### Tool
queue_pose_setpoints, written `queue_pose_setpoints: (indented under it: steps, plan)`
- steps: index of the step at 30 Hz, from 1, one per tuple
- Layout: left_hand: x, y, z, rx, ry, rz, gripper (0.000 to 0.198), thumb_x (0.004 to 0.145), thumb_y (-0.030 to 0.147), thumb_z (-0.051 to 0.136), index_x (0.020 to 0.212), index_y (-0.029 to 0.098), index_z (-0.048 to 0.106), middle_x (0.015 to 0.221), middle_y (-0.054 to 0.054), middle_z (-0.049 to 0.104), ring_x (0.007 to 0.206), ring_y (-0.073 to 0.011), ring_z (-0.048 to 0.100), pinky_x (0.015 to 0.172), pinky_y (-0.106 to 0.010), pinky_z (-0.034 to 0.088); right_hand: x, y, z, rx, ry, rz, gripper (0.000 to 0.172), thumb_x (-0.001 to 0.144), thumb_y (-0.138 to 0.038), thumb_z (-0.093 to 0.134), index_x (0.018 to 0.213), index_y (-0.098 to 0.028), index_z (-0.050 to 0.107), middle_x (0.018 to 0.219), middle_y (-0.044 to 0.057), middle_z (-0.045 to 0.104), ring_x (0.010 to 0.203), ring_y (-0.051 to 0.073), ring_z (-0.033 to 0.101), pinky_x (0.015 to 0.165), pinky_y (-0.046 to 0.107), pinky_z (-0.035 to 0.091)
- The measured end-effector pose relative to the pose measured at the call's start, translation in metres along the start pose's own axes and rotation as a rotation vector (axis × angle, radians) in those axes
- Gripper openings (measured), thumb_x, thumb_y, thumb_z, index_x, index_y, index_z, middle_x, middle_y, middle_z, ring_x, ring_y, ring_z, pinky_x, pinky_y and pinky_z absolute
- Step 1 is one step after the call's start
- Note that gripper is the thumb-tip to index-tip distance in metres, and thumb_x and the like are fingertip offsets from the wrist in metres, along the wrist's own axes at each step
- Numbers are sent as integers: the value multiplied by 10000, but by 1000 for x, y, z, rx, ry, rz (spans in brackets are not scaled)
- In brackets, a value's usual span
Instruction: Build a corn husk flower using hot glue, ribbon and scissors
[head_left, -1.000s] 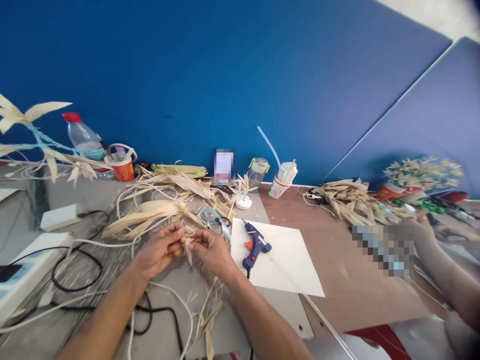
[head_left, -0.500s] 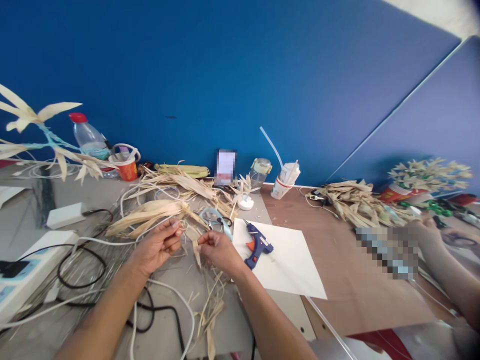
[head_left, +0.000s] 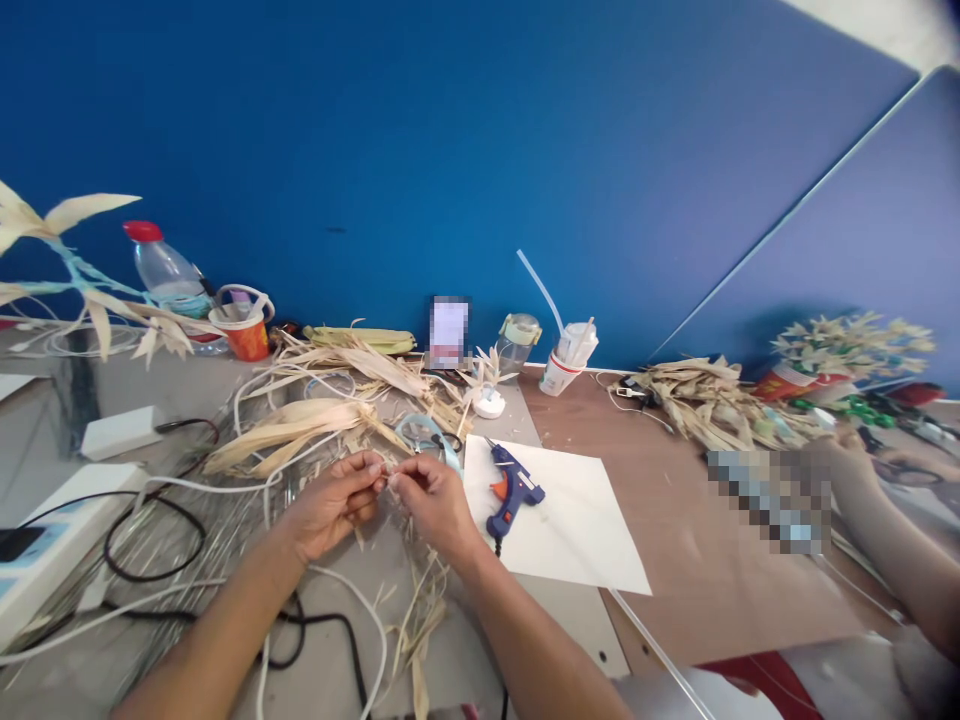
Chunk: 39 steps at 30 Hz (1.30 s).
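My left hand (head_left: 341, 505) is closed in a pinch over the grey table. Against its fingertips, my right hand (head_left: 433, 497) pinches as well. A small pale piece of corn husk shows slightly between the two hands; most of it is hidden by the fingers. Just behind them lie dry corn husks (head_left: 300, 432) in a loose heap. To the right a blue hot glue gun (head_left: 514, 490) rests on a white sheet (head_left: 577, 540). Thin husk scraps (head_left: 420, 620) are scattered below my right hand.
Cables and a white power strip (head_left: 67, 545) cover the left side. Along the blue wall stand a red-capped bottle (head_left: 169, 270), an orange cup (head_left: 246, 335), a phone (head_left: 448, 330), a jar (head_left: 517, 342) and a white cup (head_left: 564, 370). Another person's arm (head_left: 885, 530) reaches in at right.
My hands have come together, fingertips now meeting. The husk piece that hung visibly from my right fingers is now mostly hidden. The view has shifted slightly.
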<state>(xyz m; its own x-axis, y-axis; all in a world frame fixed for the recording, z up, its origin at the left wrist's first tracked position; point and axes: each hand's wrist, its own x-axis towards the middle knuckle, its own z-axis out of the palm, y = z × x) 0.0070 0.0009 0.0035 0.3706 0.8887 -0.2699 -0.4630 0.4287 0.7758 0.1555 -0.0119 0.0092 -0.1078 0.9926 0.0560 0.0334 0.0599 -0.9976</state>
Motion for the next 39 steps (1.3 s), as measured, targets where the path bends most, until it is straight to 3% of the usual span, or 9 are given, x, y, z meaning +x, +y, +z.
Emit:
queue_pose_setpoints:
  steps: [10, 14, 18, 22, 25, 28, 31, 34, 39]
  plan:
    - [-5, -1, 10, 360, 43, -12, 250, 691, 331, 705, 657, 142, 547, 545, 31, 518, 372, -22, 324, 381, -173, 194, 7, -1, -11, 73, 115, 77, 158, 713, -291, 572, 613, -170, 562, 514, -43, 490, 464, 80, 389, 441, 203, 304]
    - [-6, 1, 9, 338, 34, -25, 246, 688, 319, 703, 638, 143, 539, 519, 44, 492, 369, -17, 296, 382, -170, 190, 8, -3, -13, 237, 155, 97, 183, 701, -334, 607, 638, -171, 554, 505, -53, 478, 418, 64, 354, 402, 196, 261]
    - [-5, 3, 5, 201, 30, 22, 240, 701, 301, 690, 639, 141, 523, 540, 47, 490, 362, 0, 238, 372, -155, 195, 10, -4, -17, 444, 217, 114, 311, 755, -461, 535, 656, -167, 562, 511, -44, 479, 384, 54, 315, 381, 200, 228]
    - [-5, 5, 3, 106, 6, 21, 237, 703, 284, 695, 644, 131, 523, 548, 48, 489, 361, 13, 200, 372, -145, 203, 7, -2, -12, 401, 8, 102, 246, 700, -380, 628, 832, -174, 651, 609, -35, 534, 439, 58, 395, 438, 198, 313]
    - [-6, 3, 5, 107, -26, -13, 206, 713, 288, 694, 708, 134, 557, 524, 60, 466, 359, 10, 177, 372, -150, 187, 3, 0, -3, 299, -128, 64, 318, 632, -281, 693, 941, -211, 677, 722, -21, 577, 526, 75, 455, 494, 204, 370]
    - [-6, 0, 9, 160, -14, -28, 223, 708, 312, 699, 718, 143, 553, 505, 65, 449, 359, -4, 200, 376, -163, 179, 1, 2, 3, 209, -45, 33, 165, 666, -283, 654, 796, -193, 704, 702, -10, 582, 515, 80, 448, 473, 208, 355]
    - [-7, -2, 13, 211, 14, 0, 264, 687, 318, 710, 653, 153, 507, 519, 57, 464, 369, -19, 263, 383, -172, 188, 3, 2, 3, 211, 33, 80, 135, 678, -294, 624, 680, -169, 675, 533, -40, 513, 438, 71, 404, 445, 211, 317]
    - [-8, -2, 16, 265, 35, 44, 258, 688, 318, 697, 637, 158, 501, 512, 59, 459, 379, -29, 290, 388, -174, 195, 5, 2, 1, 331, 71, 147, 148, 662, -310, 636, 662, -162, 645, 421, -65, 447, 401, 66, 354, 430, 210, 268]
    - [-7, -2, 16, 323, 54, 92, 237, 692, 312, 680, 625, 161, 510, 495, 62, 450, 381, -33, 294, 390, -176, 199, 8, 0, -4, 618, 166, 237, 174, 600, -283, 684, 585, -169, 553, 399, -91, 363, 376, 49, 267, 412, 210, 197]
